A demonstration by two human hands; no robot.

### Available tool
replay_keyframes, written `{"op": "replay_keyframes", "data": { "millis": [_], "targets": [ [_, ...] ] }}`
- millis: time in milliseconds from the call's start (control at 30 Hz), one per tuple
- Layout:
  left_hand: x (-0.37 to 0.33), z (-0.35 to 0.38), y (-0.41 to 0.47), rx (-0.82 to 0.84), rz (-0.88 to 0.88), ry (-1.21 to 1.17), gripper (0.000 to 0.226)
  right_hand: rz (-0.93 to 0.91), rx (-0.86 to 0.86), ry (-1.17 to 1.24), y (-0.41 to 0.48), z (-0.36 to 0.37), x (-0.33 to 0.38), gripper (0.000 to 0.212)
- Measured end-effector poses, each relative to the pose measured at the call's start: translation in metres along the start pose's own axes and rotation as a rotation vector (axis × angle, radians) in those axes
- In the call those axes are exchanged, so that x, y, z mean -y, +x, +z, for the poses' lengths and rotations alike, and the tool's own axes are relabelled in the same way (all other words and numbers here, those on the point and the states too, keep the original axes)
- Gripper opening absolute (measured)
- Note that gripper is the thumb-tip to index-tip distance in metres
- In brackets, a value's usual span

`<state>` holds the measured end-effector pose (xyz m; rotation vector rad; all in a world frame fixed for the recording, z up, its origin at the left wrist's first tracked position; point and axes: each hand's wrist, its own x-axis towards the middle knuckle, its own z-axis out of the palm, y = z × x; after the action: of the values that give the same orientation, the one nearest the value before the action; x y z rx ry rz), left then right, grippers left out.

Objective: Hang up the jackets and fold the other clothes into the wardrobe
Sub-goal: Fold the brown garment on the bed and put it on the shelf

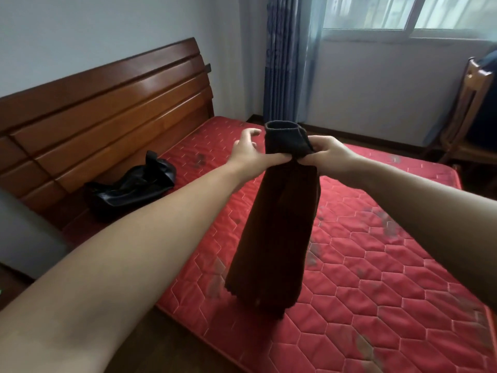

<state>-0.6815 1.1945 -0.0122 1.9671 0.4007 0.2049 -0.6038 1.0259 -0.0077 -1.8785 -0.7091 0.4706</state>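
I hold a dark brown garment (277,224) up over the red bed (376,265), its hem hanging near the bed's left edge. What kind of garment it is I cannot tell. My right hand (328,154) has a closed grip on bunched cloth under a darker band. My left hand (250,152) is loose, thumb pressed to the cloth, fingers off it. A crumpled black jacket (129,187) lies against the headboard (107,117). A chair (468,117) is cut off at the right.
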Motion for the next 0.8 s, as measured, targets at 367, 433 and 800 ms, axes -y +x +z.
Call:
{"op": "replay_keyframes", "data": {
  "millis": [367,433,800],
  "targets": [
    [-0.069,0.062,0.012,0.263,0.012,-0.294,0.053,-0.193,-0.406,-0.094,0.007,-0.065,0.050,0.030],
    [-0.066,0.063,0.013,0.245,-0.013,-0.343,0.057,-0.233,-0.432,-0.170,0.012,-0.062,0.053,0.027],
    [0.113,0.037,0.033,0.017,-0.427,-0.451,0.018,-0.153,-0.084,-0.300,0.066,0.098,-0.049,0.032]
  ]
}}
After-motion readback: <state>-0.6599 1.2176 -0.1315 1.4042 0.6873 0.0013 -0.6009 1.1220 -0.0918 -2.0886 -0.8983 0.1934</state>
